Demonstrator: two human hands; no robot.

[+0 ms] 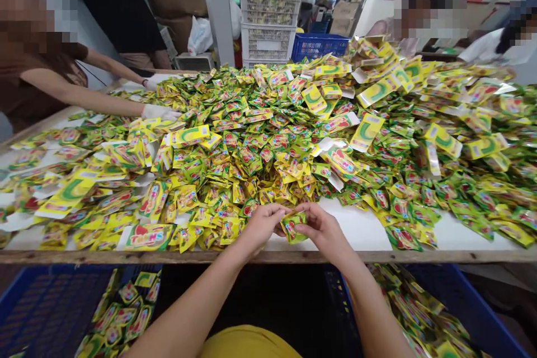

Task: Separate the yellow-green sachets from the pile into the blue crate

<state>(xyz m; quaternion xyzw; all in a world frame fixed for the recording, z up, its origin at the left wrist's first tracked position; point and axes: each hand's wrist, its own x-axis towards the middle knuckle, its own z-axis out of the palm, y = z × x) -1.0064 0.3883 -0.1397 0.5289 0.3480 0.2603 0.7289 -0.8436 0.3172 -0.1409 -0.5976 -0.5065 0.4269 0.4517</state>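
Packet (292, 229) between left hand (260, 225) and right hand (329, 230), both sets of fingers clamped on it, near front edge of counter (363, 230).

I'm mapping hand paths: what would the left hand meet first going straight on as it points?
The left hand points forward and rightward, so first comes the green-and-yellow sachet at its fingertips, then probably the right hand, though depth is unclear.

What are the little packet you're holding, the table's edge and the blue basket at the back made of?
The packet looks like thin, glossy plastic film, maybe foil-lined: it's crinkled and shiny. The table's edge seems rough, dull wood, brown and worn. The blue basket is probably hard plastic, with slotted walls.
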